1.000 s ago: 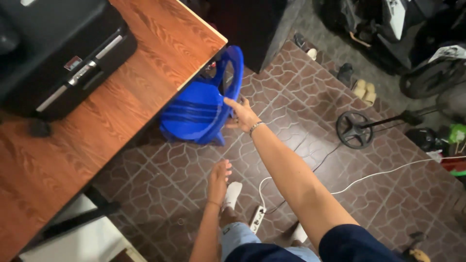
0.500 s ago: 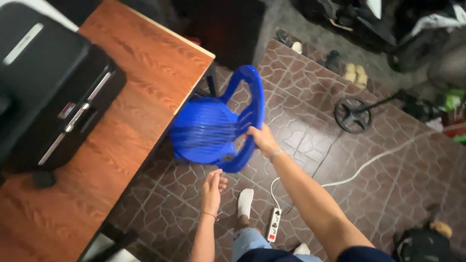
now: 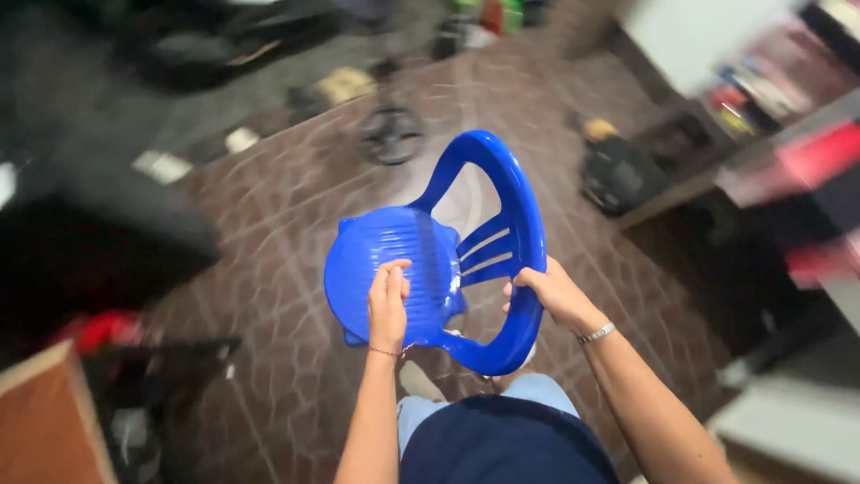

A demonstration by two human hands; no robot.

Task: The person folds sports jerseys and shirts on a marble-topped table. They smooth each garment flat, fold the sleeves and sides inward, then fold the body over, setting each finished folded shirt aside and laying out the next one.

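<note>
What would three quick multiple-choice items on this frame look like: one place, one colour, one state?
1. Where is the left hand?
A. on the chair seat
B. on the floor
C. on a table

2. What colour is the chair?
A. red
B. blue
C. white

3. What is the right hand doing?
A. hanging free
B. gripping the chair's back frame
C. holding a cable

Answers:
1 A, its palm lies on the ribbed seat.
2 B, seat and backrest are solid blue.
3 B, its fingers wrap the backrest's curved rim.
</note>
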